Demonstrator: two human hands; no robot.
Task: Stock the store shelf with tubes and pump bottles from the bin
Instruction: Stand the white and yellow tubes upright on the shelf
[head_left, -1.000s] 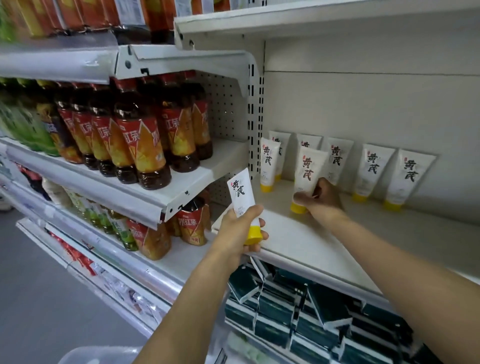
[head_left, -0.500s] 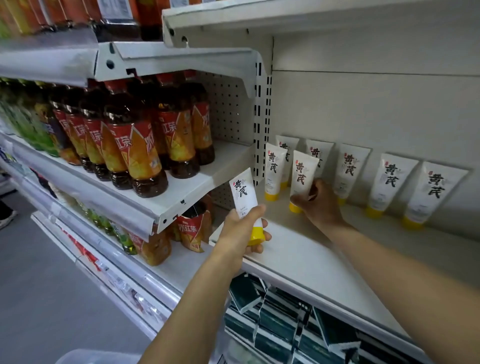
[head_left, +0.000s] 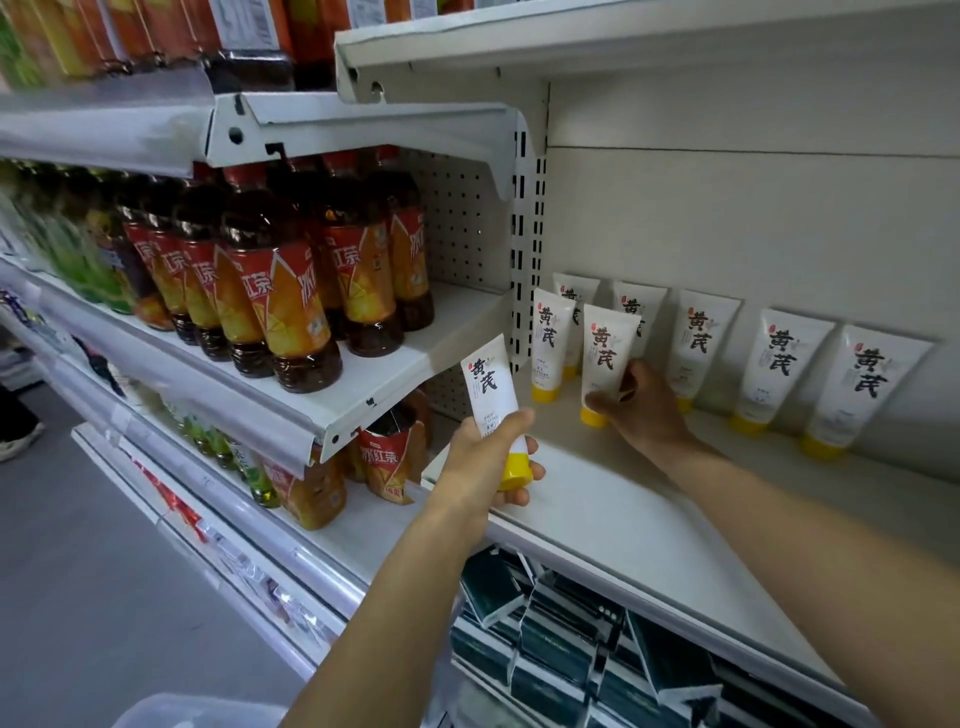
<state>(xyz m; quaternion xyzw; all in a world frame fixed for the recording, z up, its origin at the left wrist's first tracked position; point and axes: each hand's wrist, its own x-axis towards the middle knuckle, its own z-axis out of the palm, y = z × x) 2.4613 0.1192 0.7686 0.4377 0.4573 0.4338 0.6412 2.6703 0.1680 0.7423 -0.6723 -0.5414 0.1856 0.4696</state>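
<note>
On the white shelf board (head_left: 597, 499), my right hand (head_left: 641, 410) grips a white tube with a yellow cap (head_left: 605, 353), standing cap-down beside another tube (head_left: 549, 343) at the shelf's left end. My left hand (head_left: 485, 457) holds a second white tube (head_left: 491, 387) upright just in front of the shelf's left front corner, fingers curled round its yellow cap end. Several more tubes of the same kind (head_left: 779, 364) lean in a row against the back panel. The rim of the clear bin (head_left: 171, 709) shows at the bottom edge.
Bottles of iced tea (head_left: 280, 306) fill the neighbouring shelf to the left, with more drinks above and below. A perforated upright (head_left: 524, 249) divides the two bays. Dark green boxes (head_left: 561, 654) sit under the tube shelf. The front half of the tube shelf is bare.
My right hand slid its tube left, from in front of the row's middle to a spot beside the leftmost tubes. My left hand stayed at the shelf corner with its tube.
</note>
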